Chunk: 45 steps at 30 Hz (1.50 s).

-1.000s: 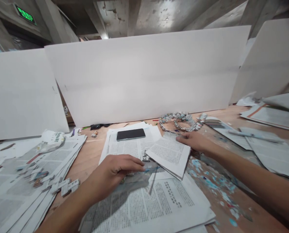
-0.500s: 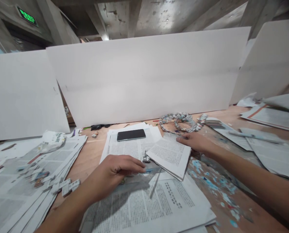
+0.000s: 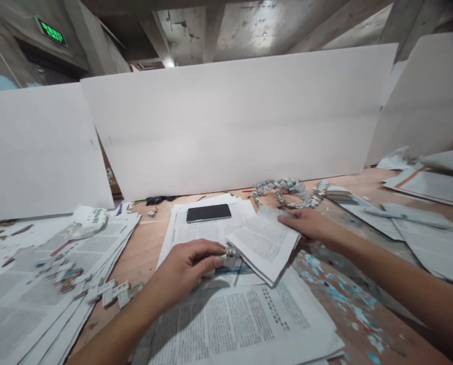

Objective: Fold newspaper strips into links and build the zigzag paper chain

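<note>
My left hand [image 3: 192, 263] is closed, thumb and fingers pinching the edge of a clear plastic bag [image 3: 236, 269] with blue marks. Part of the bag is hidden under the fingers. My right hand [image 3: 304, 223] grips a small stack of cut newspaper pieces [image 3: 264, 243] by its upper right side. That stack is tilted and partly overlaps the bag. Beneath both lie larger newspaper sheets [image 3: 226, 324]. A black-screened phone [image 3: 208, 213] rests on papers just beyond my left hand.
Woven folded-paper rings [image 3: 283, 190] lie behind my right hand. Newspaper stacks [image 3: 108, 248] and folded paper links [image 3: 108, 293] are on the left. Blue scraps [image 3: 344, 284] litter the right side. More sheets [image 3: 435, 243] lie farther right. White boards [image 3: 234, 121] stand along the back.
The newspaper pieces have turned slightly and their lower corner has shifted left. My left thumb now shows against the fingers. A thin strip seen by the bag is no longer visible.
</note>
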Available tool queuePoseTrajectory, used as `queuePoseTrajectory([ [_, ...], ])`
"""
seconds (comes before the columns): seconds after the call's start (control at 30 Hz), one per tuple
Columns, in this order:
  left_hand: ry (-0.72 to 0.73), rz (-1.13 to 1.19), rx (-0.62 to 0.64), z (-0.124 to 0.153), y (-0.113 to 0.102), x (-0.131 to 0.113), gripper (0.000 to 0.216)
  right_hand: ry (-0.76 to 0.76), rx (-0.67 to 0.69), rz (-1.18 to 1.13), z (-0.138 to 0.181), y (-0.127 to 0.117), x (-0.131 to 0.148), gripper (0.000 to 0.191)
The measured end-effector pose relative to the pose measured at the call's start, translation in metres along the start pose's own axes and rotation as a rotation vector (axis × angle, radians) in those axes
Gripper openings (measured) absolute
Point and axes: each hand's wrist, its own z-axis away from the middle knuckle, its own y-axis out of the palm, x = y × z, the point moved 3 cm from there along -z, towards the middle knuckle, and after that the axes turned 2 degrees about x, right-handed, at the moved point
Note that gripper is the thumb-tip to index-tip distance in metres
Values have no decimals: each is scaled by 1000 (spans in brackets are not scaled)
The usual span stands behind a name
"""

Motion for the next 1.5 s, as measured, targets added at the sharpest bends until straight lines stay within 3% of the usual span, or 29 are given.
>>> queuePoseTrajectory([
  [0.2,-164,160,-160,-3,-1,22,21,-68,180,-220,23,14,25,31],
  [0.33,-239,248,-224,-2,-4,23,32,-45,296,-336,33,18,33,29],
  [0.6,-279,463,-188,-4,4,26,38,34,398,-475,40,17,36,20],
  [0.8,-261,541,-250,-4,0,25,33,35,478,-484,46,21,39,25],
  [1.07,-290,649,-261,-4,-1,27,31,-68,759,-451,56,18,41,34],
  [1.4,-268,698,-181,-1,6,16,24,-174,896,-278,69,20,49,37],
  [1.5,-288,700,-183,-1,7,12,27,-162,864,-236,69,21,48,41],
])
